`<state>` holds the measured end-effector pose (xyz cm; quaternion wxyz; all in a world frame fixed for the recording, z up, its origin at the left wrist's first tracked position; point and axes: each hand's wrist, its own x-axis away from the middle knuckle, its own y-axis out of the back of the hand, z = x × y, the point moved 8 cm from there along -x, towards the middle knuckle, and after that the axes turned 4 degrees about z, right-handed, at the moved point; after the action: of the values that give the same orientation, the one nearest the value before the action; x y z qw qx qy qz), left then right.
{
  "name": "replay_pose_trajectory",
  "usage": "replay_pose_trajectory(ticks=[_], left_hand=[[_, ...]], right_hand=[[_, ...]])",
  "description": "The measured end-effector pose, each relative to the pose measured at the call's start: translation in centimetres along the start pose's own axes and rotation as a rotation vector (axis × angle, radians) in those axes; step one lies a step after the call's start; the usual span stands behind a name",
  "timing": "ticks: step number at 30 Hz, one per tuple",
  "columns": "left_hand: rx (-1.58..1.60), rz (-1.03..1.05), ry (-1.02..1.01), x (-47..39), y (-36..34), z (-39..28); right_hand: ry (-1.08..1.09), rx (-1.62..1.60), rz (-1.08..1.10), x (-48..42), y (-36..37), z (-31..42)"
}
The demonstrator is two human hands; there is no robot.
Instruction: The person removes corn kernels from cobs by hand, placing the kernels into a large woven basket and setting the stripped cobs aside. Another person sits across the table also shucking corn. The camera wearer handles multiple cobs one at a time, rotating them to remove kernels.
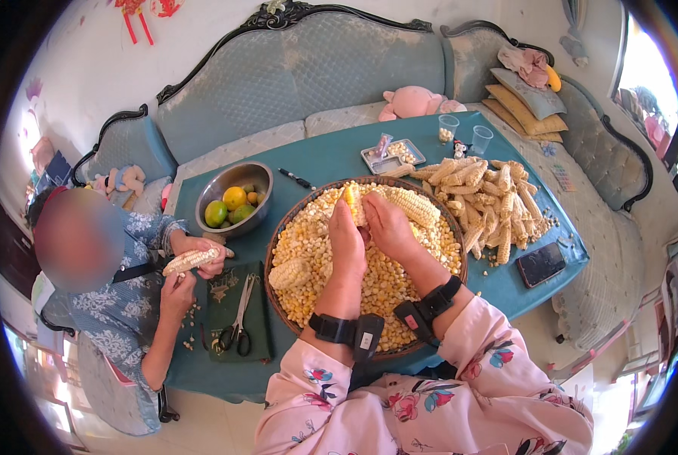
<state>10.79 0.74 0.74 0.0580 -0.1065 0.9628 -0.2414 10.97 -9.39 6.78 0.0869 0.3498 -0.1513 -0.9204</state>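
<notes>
Both my hands hold one yellow corn cob (352, 199) over a round wicker basket (268, 272) heaped with loose corn kernels (316, 244). My left hand (347, 239) grips the cob from the left, thumb up along it. From the right, my right hand (393, 224) presses against the same cob, its fingers partly hidden. A paler cob (412, 206) with its kernels on lies on the heap just beyond my right hand. Another cob (290, 274) rests at the basket's left side.
Stripped corncobs (486, 193) are piled at the right, near a phone (540, 265). Leftward stand a metal bowl of fruit (207, 185) and scissors (237, 327) on a green book (259, 352). A seated person (123, 267) holds a cob. Farther back are plastic cups (448, 126) and a tray (384, 165).
</notes>
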Motion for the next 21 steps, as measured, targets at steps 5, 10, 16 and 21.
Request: replay_pose_trajectory(ticks=[5, 10, 16, 21], left_hand=[[-0.685, 0.011, -0.355, 2.3, -3.5, -4.6], [-0.708, 0.05, -0.537, 2.7, -4.2, -4.4], [-0.503, 0.066, -0.372, 1.6, -3.1, -2.7], [-0.12, 0.102, -0.207, 1.0, -2.3, -1.0]], right_hand=[[-0.174, -0.056, -0.084, 0.1, 1.5, -1.0], [-0.192, -0.083, -0.122, 0.1, 1.4, -1.0], [-0.05, 0.053, -0.136, 0.1, 1.3, -0.6], [-0.163, -0.15, -0.105, 0.1, 0.9, -1.5]])
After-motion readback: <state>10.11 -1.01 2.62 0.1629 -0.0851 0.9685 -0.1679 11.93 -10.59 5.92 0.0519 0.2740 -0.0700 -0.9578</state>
